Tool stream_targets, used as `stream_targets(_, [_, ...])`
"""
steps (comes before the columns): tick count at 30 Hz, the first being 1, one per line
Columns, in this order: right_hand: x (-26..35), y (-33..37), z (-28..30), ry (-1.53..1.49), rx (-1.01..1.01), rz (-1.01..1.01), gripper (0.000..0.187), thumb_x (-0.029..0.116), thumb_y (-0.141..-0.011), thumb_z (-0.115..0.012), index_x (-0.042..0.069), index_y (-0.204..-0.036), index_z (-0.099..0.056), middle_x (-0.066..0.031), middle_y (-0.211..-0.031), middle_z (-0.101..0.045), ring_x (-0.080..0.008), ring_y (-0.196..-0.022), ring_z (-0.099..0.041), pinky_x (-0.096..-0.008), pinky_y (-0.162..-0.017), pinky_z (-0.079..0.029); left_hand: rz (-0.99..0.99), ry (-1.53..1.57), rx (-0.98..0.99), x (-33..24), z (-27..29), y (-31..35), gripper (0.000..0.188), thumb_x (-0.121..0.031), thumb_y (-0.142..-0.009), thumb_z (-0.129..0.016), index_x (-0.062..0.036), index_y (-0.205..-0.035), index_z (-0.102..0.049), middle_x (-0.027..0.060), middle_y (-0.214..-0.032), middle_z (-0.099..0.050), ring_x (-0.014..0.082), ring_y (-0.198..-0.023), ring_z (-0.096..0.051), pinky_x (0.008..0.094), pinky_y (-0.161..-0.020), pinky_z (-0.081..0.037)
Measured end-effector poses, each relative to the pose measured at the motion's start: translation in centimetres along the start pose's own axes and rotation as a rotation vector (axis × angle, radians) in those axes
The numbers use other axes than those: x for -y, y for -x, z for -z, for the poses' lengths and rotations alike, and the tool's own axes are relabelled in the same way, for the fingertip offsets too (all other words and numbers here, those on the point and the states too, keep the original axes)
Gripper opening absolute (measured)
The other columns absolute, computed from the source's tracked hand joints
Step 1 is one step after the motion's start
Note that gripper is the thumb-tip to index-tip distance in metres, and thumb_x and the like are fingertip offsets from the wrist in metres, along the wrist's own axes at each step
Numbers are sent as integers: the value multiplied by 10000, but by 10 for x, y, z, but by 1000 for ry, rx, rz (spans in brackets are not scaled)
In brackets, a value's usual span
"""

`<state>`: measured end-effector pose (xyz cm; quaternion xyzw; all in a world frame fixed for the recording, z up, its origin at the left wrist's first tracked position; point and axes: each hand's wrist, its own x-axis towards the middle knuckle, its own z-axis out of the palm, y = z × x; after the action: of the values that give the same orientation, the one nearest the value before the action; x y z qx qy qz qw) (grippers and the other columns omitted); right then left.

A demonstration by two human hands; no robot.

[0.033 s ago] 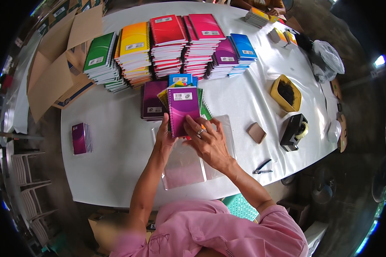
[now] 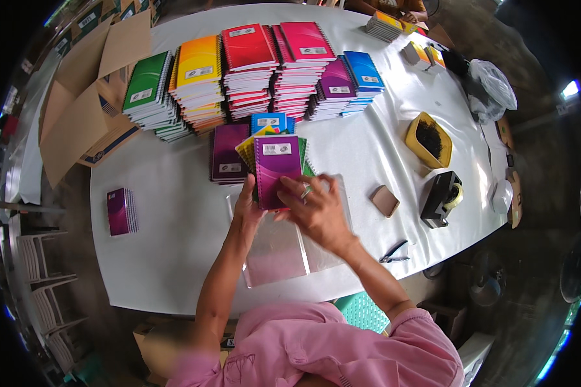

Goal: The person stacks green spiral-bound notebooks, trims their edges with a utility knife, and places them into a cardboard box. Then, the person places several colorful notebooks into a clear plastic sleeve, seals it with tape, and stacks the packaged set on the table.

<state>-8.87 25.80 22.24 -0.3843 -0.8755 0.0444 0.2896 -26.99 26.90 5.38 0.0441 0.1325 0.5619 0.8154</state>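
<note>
A purple spiral notebook [image 2: 276, 169] with a white label lies on top of a small fanned bunch, whose yellow notebook [image 2: 246, 149] and green edges peek out from behind. My left hand [image 2: 246, 201] grips this bunch by its lower left side. Over the lower right part rests my right hand [image 2: 316, 209], fingers apart, with fingertips touching the purple cover; a ring is on one finger. Below both hands lie clear plastic sleeves [image 2: 274, 261]. Just beyond the bunch sit another purple notebook [image 2: 229, 148] and a blue notebook [image 2: 268, 120].
Tall notebook stacks in green [image 2: 145, 87], yellow, red [image 2: 248, 48], pink, purple and blue line the far side. An opened carton [image 2: 77, 122] stands left, near a small purple bundle [image 2: 118, 211]. Rightward are a yellow tray [image 2: 412, 143], tape dispenser [image 2: 436, 203] and nippers [image 2: 394, 253].
The bunch in my left hand sits slightly lower. My right hand has turned a little, its fingers shifting over the purple cover.
</note>
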Motion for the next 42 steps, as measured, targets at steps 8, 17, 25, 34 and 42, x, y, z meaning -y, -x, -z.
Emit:
stream_targets(8, [-316, -118, 18, 463, -211, -914, 719, 588, -702, -723, 14, -1115, -600, -207, -1189, -550, -384, -1140, -491, -550, -881, -401, -101, 33, 28, 28, -31, -15, 641, -416, -809, -719, -48, -1283, -493, 102, -1191, -600, 245, -1100, -579, 443, -940, -477])
stream_targets(17, [-216, -82, 58, -1042, -222, -769, 295, 197, -842, -651, -59, -960, -562, -137, -928, -664, -160, -707, -632, -267, -682, -531, -235, -26, -78, 22, -33, 10, 575, -358, -804, -747, -42, -1227, -520, 70, -1097, -628, 196, -978, -627, 369, -837, -533])
stream_targets(25, [-19, 74, -5, -1040, 67, -946, 552, 308, -825, -745, 1, -1188, -465, -119, -1089, -570, -207, -1083, -559, -368, -960, -439, -240, -221, -25, 28, -67, 39, 745, -317, -770, -781, -7, -1331, -402, 95, -1248, -543, 182, -1129, -558, 352, -957, -474])
stream_targets(34, [-11, 104, -12, -1596, 298, -1014, 837, -34, -595, -839, 30, -1317, -421, -85, -1218, -564, -229, -1148, -530, -383, -1023, -417, 53, -946, 110, 16, -99, 91, 1242, -362, -451, -951, 0, -1442, -295, 123, -1357, -483, 219, -1243, -463, 336, -1052, -347])
stream_targets(42, [-19, 136, -48, -1124, 211, -735, 864, 51, -632, -844, 87, -1365, -387, -121, -1286, -502, -233, -1215, -470, -363, -942, -502, -210, -1358, 69, 24, -110, 118, 1177, -62, -591, -847, -103, -1518, -123, 102, -1500, -301, 226, -1335, -364, 350, -1115, -260])
